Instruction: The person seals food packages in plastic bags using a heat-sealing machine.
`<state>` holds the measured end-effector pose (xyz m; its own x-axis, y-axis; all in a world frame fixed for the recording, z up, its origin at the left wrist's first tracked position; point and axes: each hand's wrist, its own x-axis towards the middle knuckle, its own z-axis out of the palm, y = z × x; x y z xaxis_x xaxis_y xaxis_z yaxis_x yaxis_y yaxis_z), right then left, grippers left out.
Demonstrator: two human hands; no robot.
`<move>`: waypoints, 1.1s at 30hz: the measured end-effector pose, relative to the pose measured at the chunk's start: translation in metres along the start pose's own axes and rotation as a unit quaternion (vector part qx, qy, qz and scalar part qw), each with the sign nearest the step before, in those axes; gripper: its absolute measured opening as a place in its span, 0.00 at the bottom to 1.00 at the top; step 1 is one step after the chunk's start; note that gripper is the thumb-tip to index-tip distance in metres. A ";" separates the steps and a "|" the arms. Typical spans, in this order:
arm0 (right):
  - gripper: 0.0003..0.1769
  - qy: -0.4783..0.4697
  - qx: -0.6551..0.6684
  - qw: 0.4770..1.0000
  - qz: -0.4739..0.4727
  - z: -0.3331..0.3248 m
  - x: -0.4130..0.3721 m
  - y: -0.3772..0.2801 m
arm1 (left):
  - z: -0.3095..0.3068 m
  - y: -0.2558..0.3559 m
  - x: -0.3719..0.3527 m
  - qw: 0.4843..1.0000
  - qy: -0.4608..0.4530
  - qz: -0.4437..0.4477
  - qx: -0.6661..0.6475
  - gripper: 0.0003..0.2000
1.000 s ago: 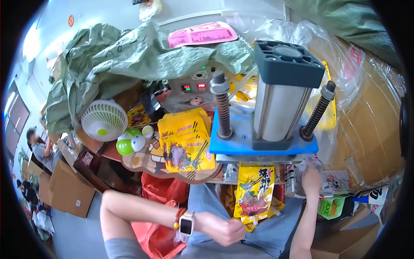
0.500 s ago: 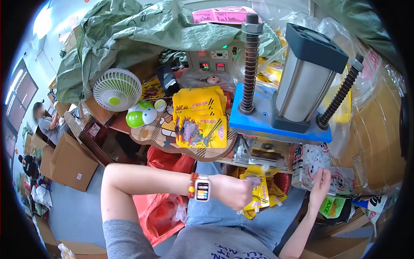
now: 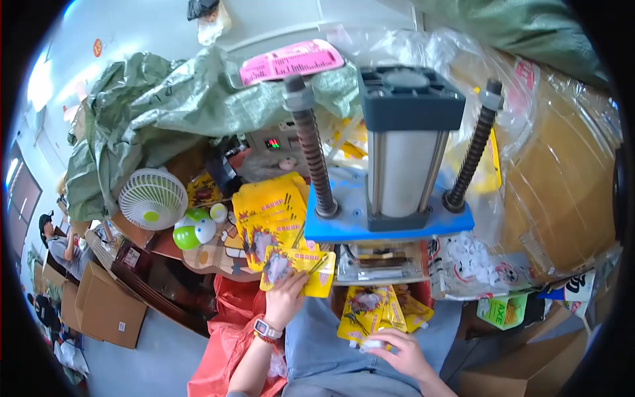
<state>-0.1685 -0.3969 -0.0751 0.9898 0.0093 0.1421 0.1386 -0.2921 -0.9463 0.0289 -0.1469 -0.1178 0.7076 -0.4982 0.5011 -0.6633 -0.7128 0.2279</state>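
My left hand, with a watch on the wrist, grips a yellow printed pouch at the front of a stack of yellow pouches on the wooden board. My right hand rests low over my lap, its fingers pinching a small white cap at the bottom of several yellow pouches lying on my jeans. Above them stands the press machine with a blue plate, a grey cylinder and two springs.
A small white fan and a green-white toy sit left of the stack. A clear bag of white caps lies at right. Cardboard boxes, a red bag, green tarp and another person fill the left side.
My left hand rose from my lap to the pouch stack and took hold of a pouch. My right hand left the bag of caps and came down to the pouches on my lap.
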 end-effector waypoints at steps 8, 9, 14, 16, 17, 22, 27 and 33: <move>0.19 0.207 -0.257 0.915 -0.231 -0.030 0.024 -0.054 | -0.056 0.090 -0.001 0.973 0.002 -0.064 -0.223 0.18; 0.19 0.170 -0.286 0.914 -0.233 -0.034 0.032 -0.054 | -0.059 0.100 0.000 0.979 -0.006 -0.020 -0.201 0.18; 0.19 0.046 -0.242 0.923 -0.297 -0.050 0.033 -0.056 | -0.072 0.120 0.007 0.945 -0.071 0.073 -0.311 0.20; 0.20 0.041 -0.177 0.947 -0.264 -0.058 0.034 -0.060 | -0.070 0.123 0.010 0.905 -0.166 0.026 -0.392 0.17; 0.28 0.045 -0.220 0.948 -0.227 -0.059 0.038 -0.054 | -0.048 0.125 0.005 0.911 -0.138 0.027 -0.388 0.11; 0.26 0.258 -0.249 0.932 -0.059 -0.083 0.048 -0.035 | 0.030 0.123 0.017 0.700 -0.149 -0.342 -0.609 0.12; 0.18 0.260 -0.448 0.855 0.027 -0.127 0.080 0.039 | 0.036 0.120 0.059 0.577 -0.135 -0.396 -0.702 0.12; 0.22 0.167 -0.473 0.864 0.038 -0.135 0.070 0.046 | 0.041 0.078 0.050 0.794 -0.067 -0.269 -0.541 0.28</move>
<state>-0.0977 -0.5389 -0.0692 0.9080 -0.2755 0.3156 -0.1724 -0.9324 -0.3177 0.0225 -0.2481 -0.1089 0.9311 -0.3646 0.0108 -0.0252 -0.0348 0.9991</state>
